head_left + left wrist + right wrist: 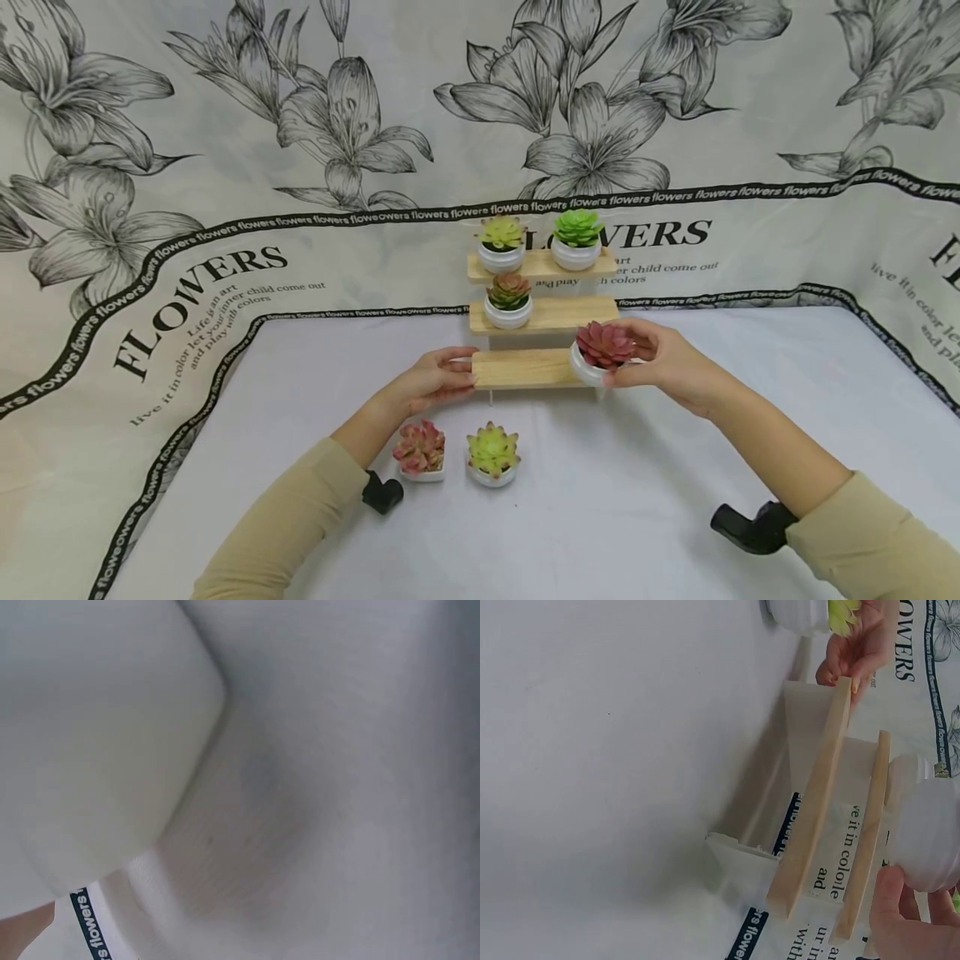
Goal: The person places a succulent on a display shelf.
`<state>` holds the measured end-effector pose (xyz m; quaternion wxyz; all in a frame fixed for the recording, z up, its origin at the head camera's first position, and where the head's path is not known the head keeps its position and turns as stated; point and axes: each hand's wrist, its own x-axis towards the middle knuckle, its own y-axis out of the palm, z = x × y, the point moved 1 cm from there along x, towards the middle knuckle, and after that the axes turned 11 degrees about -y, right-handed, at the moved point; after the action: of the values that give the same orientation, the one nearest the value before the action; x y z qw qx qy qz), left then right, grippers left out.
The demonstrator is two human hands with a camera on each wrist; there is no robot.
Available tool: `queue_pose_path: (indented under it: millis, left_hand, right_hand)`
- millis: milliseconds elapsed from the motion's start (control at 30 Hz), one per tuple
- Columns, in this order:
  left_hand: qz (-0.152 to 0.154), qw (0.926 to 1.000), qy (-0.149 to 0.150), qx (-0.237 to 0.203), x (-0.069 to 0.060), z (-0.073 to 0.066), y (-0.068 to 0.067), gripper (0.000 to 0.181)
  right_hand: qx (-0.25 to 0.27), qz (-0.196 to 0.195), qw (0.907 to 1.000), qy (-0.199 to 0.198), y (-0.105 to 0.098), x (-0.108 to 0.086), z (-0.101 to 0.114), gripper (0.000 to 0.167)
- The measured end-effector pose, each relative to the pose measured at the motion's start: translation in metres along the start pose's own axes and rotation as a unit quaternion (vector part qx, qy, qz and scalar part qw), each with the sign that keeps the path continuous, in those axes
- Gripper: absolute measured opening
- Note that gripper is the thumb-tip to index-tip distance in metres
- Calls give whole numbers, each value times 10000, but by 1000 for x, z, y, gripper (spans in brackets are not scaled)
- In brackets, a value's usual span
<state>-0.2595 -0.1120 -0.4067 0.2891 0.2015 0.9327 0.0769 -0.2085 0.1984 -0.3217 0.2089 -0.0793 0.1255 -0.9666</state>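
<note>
Across the back hangs a huge white fabric backdrop with grey line-drawn lilies and black lettering (420, 275), and below it spreads a smooth white cloth tabletop (615, 517). Centre stage, a pale wooden stand with 3 steps on whitish supports (525, 369)! In from the sides come 2 tan fabric sleeves (285, 517). The left hand (435, 382) grips the left end of the lowest step, fingers bent around the edge. And over at the right end, the right hand (671, 367) pinches the white round pot of a dark red rosette succulent (604, 346), thumb low on the pot; whether that pot touches the step, I cannot tell.

To the smaller players: top step, 2 white round pots, a yellow-green succulent (501, 242) at left, a bright green leafy succulent (576, 240) at right. Middle step, left side: a reddish-green succulent in a white round pot (508, 300). Down on the cloth, side by side, a pink succulent in a white squarish pot (420, 450) and a lime succulent with reddish tips in a white round pot (492, 454).
</note>
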Motion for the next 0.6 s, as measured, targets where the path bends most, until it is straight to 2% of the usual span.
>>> queue_pose_path:
  millis: [267,600]
  left_hand:
    - [-19,10000,-5,47,1,-1,0,55]
    - [13,10000,-52,14,2,0,0,56]
  right_hand:
    - [-108,-162,9998,102,-12,12,7,75]
    - [-135,-351,9993,73,-16,28,5,73]
